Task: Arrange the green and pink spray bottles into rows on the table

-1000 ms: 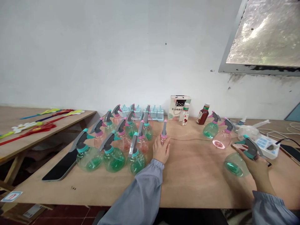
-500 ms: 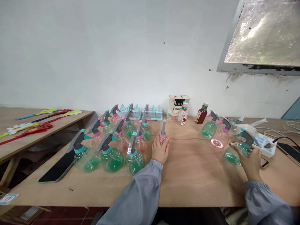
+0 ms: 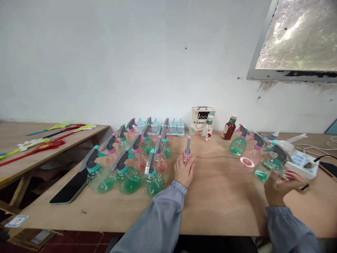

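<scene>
My left hand (image 3: 184, 171) is wrapped round a pink spray bottle (image 3: 187, 151) that stands upright mid-table; its grey trigger head shows above my fingers. My right hand (image 3: 280, 184) is open beside a green spray bottle (image 3: 268, 168), fingers apart and away from its body. Behind that one stand a clear pink spray bottle (image 3: 251, 154) and another green spray bottle (image 3: 237, 144). To the left, several green and pink spray bottles are grouped, a front green one (image 3: 128, 181) holding green liquid.
A black phone (image 3: 70, 189) lies at the left. Pale blue moulds (image 3: 176, 127), a paper bag (image 3: 196, 121), a white-labelled bottle (image 3: 208, 130) and a brown bottle (image 3: 229, 129) stand near the wall. A white power strip (image 3: 302, 163) with cables sits at the right.
My right hand has let go of the green spray bottle and its fingers have spread to the right. My left hand stays on the pink spray bottle. The view has shifted slightly.
</scene>
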